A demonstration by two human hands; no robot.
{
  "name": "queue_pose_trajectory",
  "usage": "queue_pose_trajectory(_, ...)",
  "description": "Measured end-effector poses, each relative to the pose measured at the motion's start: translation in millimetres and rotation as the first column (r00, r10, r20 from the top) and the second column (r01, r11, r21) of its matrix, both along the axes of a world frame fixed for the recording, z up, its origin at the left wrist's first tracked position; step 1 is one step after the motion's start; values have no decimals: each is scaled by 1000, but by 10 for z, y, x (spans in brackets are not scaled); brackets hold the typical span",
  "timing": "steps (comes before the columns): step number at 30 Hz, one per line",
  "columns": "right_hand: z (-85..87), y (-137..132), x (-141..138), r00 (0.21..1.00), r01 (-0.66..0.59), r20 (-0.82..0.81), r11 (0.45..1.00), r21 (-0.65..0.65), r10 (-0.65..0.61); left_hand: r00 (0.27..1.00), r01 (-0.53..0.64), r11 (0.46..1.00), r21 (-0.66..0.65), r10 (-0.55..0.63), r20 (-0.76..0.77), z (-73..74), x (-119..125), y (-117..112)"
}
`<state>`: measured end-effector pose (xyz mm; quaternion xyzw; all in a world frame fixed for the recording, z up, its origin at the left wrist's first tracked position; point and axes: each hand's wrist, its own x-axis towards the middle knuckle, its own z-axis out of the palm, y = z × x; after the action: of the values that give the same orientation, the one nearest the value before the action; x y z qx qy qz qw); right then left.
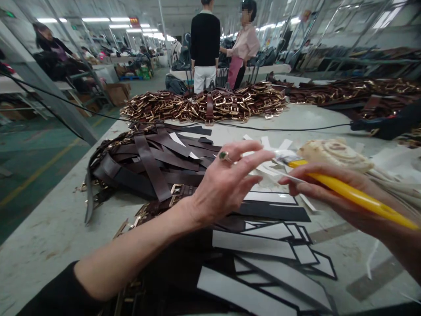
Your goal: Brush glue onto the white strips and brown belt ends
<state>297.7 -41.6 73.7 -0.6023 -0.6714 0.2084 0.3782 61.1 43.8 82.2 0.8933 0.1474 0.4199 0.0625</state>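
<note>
My right hand (pixel 325 188) is wrapped round a paintbrush (pixel 355 193) with a yellow handle, its pale bristles pointing left. A thin white strip (pixel 291 177) sticks out from the same fingertips. Close to the bristles is my left hand (pixel 226 180), with a green-stoned ring and its fingers apart and slightly bent. Something white shows behind those fingers; I cannot tell whether they touch it. Below both hands lie dark straps with white backing (pixel 253 243), fanned out in a stack. Dark brown belt straps (pixel 148 162) are heaped left of my left hand.
Across the back of the table (pixel 59 237) runs a long pile of belts with gold buckles (pixel 210 105). A black cable (pixel 279 129) crosses in front of it. A crusted, cream-coloured lump (pixel 335 153) and white scraps sit at right. Two people (pixel 205 48) stand beyond the table.
</note>
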Motion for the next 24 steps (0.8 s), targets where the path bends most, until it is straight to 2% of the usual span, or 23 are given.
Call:
queue_pose_trajectory(2,-226,-73,142,995,93,39,996,3,-93,965,9,987,-159,-50,-256,-254,-4,-28)
queue_pose_trajectory(3,-333,-104,192,991,123,43,992,9,-123,905,28,976,-217,-117,-409,-387,-10,-45)
queue_pose_trajectory(5,-515,-149,244,987,152,56,988,28,-154,727,55,955,-290,-238,-644,-619,-24,-81)
queue_pose_trajectory(6,-585,-162,248,984,158,72,987,40,-160,650,48,949,-310,-266,-712,-702,-27,-97)
queue_pose_trajectory(8,-689,-174,227,982,147,110,988,45,-152,563,19,942,-336,-287,-775,-786,-24,-121)
queue_pose_trajectory(11,-791,-177,172,981,64,182,997,42,-71,511,-5,934,-356,-304,-804,-759,-1,-132)
queue_pose_trajectory(16,-919,-205,89,937,-119,341,988,98,79,481,-4,922,-388,-338,-809,-669,29,-116)
queue_pose_trajectory(24,-937,-167,2,854,-212,505,969,125,122,429,24,923,-383,-356,-830,-643,52,-64)
